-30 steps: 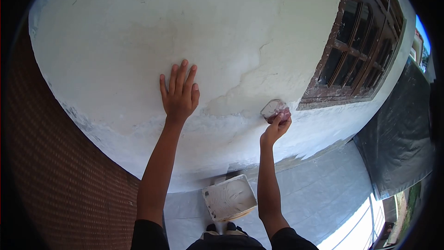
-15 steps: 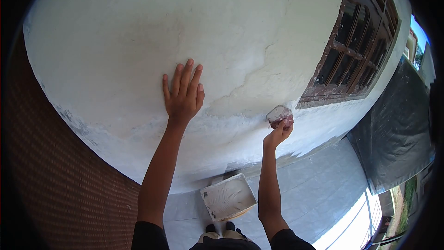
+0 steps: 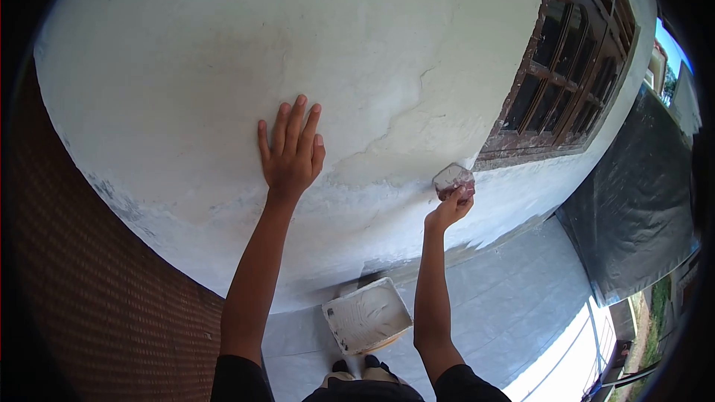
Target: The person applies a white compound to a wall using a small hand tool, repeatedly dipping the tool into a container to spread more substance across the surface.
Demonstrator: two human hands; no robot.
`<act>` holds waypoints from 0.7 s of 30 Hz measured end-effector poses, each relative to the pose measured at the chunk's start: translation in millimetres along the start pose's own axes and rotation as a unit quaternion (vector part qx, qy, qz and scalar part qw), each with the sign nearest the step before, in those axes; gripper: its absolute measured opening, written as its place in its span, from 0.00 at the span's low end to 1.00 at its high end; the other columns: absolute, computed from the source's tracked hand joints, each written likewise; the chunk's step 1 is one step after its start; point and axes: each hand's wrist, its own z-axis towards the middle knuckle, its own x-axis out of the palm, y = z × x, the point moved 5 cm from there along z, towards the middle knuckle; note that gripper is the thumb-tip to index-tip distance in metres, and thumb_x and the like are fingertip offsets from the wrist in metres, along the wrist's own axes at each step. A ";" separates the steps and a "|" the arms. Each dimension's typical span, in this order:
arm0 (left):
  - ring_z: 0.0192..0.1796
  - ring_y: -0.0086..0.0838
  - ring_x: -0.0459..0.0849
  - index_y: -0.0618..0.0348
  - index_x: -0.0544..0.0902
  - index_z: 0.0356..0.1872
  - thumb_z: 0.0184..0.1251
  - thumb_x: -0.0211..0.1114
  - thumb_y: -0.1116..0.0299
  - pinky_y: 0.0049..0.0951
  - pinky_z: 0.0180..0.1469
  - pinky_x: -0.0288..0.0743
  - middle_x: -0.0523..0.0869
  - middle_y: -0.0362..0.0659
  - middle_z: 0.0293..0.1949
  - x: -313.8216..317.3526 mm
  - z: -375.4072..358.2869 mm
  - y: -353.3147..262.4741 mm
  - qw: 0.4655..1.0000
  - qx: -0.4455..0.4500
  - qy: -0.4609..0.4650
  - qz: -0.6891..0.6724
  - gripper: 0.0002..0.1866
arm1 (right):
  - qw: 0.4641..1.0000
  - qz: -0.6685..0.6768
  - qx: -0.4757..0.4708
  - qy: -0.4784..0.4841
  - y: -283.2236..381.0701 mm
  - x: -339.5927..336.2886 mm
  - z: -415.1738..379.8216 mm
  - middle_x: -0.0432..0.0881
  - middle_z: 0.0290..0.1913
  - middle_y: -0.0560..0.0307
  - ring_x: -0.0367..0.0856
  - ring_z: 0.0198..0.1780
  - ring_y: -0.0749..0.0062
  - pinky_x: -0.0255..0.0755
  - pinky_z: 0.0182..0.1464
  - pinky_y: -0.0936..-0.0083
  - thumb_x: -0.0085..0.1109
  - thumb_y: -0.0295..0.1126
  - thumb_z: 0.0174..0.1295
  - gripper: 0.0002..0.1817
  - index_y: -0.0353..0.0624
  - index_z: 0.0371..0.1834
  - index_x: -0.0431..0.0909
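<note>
My left hand point(image 3: 290, 162) lies flat against the off-white wall point(image 3: 357, 89) with its fingers spread. To its right, my right hand point(image 3: 449, 211) grips a flat putty scraper point(image 3: 453, 176), thumb across its reddish-brown lower part. The scraper's upper face is smeared whitish, and its edge is at the wall just below the lower left corner of the window frame point(image 3: 532, 158). A patch of rougher, cracked plaster point(image 3: 417, 134) spreads between the two hands. Below them, a shallow tray point(image 3: 332, 329) of white paste stands by the wall's foot.
Grey sheeting point(image 3: 491, 290) covers the floor along the wall. A dark tarp point(image 3: 629, 201) hangs at the right, past the window. Brown woven matting point(image 3: 112, 290) runs along the left side. My feet point(image 3: 356, 365) are right behind the tray.
The scraper in my right hand has shifted slightly right, closer to the window's corner. My left hand stays on the wall, while the whole view has moved a little.
</note>
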 end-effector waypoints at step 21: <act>0.75 0.41 0.61 0.48 0.72 0.68 0.73 0.48 0.60 0.55 0.75 0.41 0.68 0.45 0.72 6.7 -3.0 -5.3 1.000 0.010 -0.006 0.004 0.24 | 0.991 -0.009 -0.045 0.125 35.3 17.4 26.4 0.68 0.62 0.45 0.72 0.61 0.60 0.72 0.59 0.64 0.52 0.39 0.73 0.24 0.37 0.64 0.60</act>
